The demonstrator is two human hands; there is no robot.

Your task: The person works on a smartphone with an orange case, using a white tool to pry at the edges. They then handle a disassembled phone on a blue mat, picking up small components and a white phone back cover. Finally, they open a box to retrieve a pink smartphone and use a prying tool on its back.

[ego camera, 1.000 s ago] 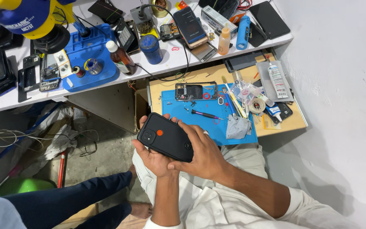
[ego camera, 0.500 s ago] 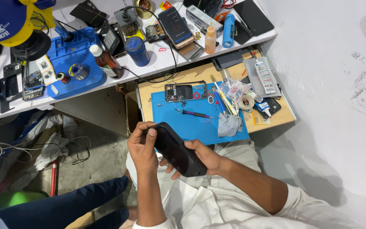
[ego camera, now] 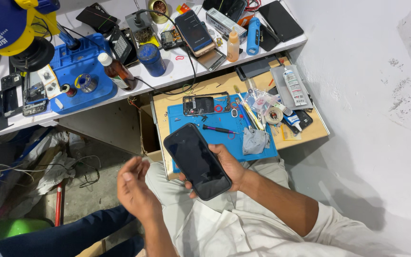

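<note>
A black smartphone (ego camera: 197,161) with its dark screen facing up lies in my right hand (ego camera: 228,167), over my lap and the near edge of a blue work mat (ego camera: 253,126). My left hand (ego camera: 136,188) hangs apart from the phone to its left, fingers loosely spread and slightly blurred, holding nothing. On the mat beyond the phone lie an opened phone frame (ego camera: 204,104), a small dark screwdriver (ego camera: 220,129) and a crumpled grey cloth (ego camera: 254,141).
The mat rests on a pulled-out wooden tray (ego camera: 305,135) with a glue tube, tape roll and small bags. A white bench (ego camera: 177,71) behind carries phones, bottles, a blue tool tray and a yellow-blue microscope stand. White wall at right; another person's blue-trousered leg (ego camera: 58,240) at lower left.
The phone has been turned over, from camera side up to screen up. My left hand has let go of it and moved away to the left; my right hand alone keeps it.
</note>
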